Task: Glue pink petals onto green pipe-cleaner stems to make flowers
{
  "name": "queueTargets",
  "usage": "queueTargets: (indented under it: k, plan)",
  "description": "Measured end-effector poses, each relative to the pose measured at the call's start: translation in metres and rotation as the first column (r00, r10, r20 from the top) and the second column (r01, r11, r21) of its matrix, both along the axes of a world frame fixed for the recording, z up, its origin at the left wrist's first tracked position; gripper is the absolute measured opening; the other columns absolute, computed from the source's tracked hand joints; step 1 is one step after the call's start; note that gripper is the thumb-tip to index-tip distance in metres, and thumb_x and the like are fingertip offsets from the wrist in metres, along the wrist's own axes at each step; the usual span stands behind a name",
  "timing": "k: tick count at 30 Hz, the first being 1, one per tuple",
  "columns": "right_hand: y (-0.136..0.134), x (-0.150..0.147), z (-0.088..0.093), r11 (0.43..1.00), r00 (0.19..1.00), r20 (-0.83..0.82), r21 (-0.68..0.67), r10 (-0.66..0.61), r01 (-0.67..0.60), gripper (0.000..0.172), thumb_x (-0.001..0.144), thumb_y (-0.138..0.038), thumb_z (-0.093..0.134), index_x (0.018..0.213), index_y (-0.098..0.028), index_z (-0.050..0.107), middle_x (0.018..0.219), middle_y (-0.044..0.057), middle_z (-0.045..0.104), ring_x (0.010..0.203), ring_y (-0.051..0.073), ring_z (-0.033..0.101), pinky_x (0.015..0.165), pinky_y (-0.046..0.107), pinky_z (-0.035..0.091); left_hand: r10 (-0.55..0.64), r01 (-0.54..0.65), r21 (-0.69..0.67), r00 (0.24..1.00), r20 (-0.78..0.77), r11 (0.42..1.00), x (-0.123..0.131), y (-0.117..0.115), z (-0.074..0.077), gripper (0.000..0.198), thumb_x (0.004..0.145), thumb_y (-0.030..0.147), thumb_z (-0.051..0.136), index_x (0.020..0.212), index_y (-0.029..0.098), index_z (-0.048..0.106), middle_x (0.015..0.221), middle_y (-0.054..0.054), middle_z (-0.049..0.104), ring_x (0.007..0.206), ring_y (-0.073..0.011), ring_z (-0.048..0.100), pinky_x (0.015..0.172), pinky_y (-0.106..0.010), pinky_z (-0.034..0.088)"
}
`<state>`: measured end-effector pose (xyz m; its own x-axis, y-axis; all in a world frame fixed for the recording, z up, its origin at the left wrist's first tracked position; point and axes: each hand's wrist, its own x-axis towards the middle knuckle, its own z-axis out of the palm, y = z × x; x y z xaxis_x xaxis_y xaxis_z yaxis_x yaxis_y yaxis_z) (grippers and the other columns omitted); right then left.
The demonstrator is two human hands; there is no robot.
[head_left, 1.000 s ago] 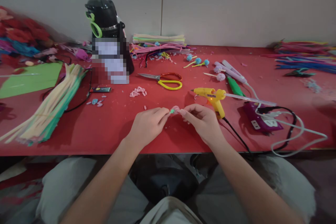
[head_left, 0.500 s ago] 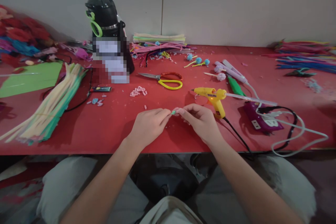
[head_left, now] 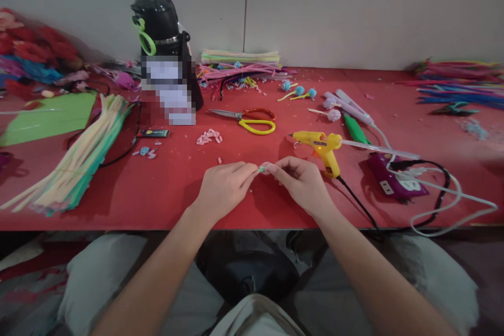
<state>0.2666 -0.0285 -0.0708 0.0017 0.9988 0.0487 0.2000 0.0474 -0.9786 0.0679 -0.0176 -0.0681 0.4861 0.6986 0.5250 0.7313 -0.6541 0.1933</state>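
The left hand [head_left: 224,186] and right hand [head_left: 303,184] are pinching a small pink-and-green piece [head_left: 266,168] between them, their fingertips partly hiding it. Beyond the right hand, a yellow glue gun [head_left: 317,140] is bearing a label too small to read. Beyond the left hand, pixelation is covering a black bottle's [head_left: 159,23] lower part.

Left hand [head_left: 222,189] and right hand [head_left: 303,185] bare, like the 2 forearms [head_left: 171,262] — loose, pale grey trousers [head_left: 103,278] — light, creased top [head_left: 255,315].
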Motion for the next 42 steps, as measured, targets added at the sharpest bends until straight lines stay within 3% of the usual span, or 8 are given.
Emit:
queueTargets:
  k: [8,14,21,28,35,38,42]
  plan:
    - [-0.001,0.0,0.003,0.999,0.998,-0.063,-0.041,-0.013,0.01,0.034,0.079,-0.05,0.077,0.074,-0.019,0.065,0.07,0.002,0.069,0.06,0.013,0.059,0.058,0.027,0.047,-0.025,0.036,-0.079,0.99,0.135,0.996,-0.001,0.001,0.003,0.015,0.099,0.028,0.057,0.095,0.021,0.069,0.09,0.0,0.079,0.078,-0.0145,0.073,0.064,-0.023,0.046]
    - [0.0,0.001,0.008,0.995,0.971,-0.239,-0.096,0.013,-0.037,0.035,0.074,-0.047,0.082,0.096,-0.021,0.071,0.093,0.007,0.078,0.087,0.021,0.073,0.073,0.033,0.059,-0.017,0.031,-0.116,0.993,0.116,0.993,-0.001,0.001,0.004,0.019,0.1,0.03,0.054,0.097,0.022,0.071,0.092,-0.001,0.079,0.08,-0.0148,0.073,0.066,-0.024,0.047]
    - [0.002,0.002,0.002,0.997,0.983,-0.179,-0.057,0.037,-0.047,0.029,0.073,-0.043,0.084,0.087,-0.02,0.075,0.087,0.006,0.078,0.085,0.022,0.075,0.086,0.04,0.06,-0.051,0.054,-0.055,0.997,0.057,0.997,-0.001,0.001,0.003,0.02,0.101,0.03,0.053,0.097,0.022,0.071,0.082,0.001,0.077,0.073,-0.0139,0.071,0.061,-0.025,0.043]
    - [0.004,0.004,-0.002,0.998,0.991,-0.128,-0.036,0.04,-0.045,0.029,0.072,-0.044,0.084,0.085,-0.02,0.074,0.086,0.007,0.078,0.082,0.023,0.074,0.083,0.04,0.06,-0.071,0.071,0.022,0.997,0.0,0.997,-0.001,0.001,0.003,0.025,0.102,0.029,0.05,0.091,0.021,0.071,0.074,0.0,0.073,0.066,-0.0135,0.068,0.057,-0.026,0.039]
    - [0.004,0.004,-0.006,0.999,0.994,-0.097,-0.02,0.047,-0.049,0.029,0.073,-0.046,0.083,0.083,-0.021,0.073,0.084,0.007,0.077,0.079,0.022,0.073,0.079,0.039,0.06,-0.074,0.074,0.007,0.997,-0.017,0.997,-0.001,0.0,0.002,0.027,0.102,0.028,0.049,0.09,0.021,0.072,0.074,-0.001,0.074,0.066,-0.0137,0.068,0.057,-0.026,0.04]
    - [0.003,0.003,-0.005,0.998,0.994,-0.101,-0.021,0.05,-0.053,0.029,0.073,-0.046,0.083,0.082,-0.021,0.072,0.083,0.006,0.077,0.078,0.022,0.072,0.077,0.038,0.059,-0.083,0.088,-0.065,0.994,0.072,0.994,0.0,0.0,0.003,0.022,0.101,0.028,0.053,0.092,0.021,0.072,0.079,0.0,0.076,0.07,-0.0135,0.07,0.06,-0.025,0.043]
    - [0.002,0.002,0.0,0.996,0.98,-0.193,-0.064,0.043,-0.057,0.031,0.069,-0.045,0.086,0.08,-0.021,0.072,0.082,0.006,0.076,0.078,0.021,0.072,0.079,0.038,0.059,-0.018,0.138,-0.304,0.931,0.365,0.943,0.0,0.0,0.01,0.013,0.093,0.033,0.066,0.09,0.022,0.073,0.086,0.0,0.079,0.075,-0.0133,0.073,0.068,-0.022,0.053]
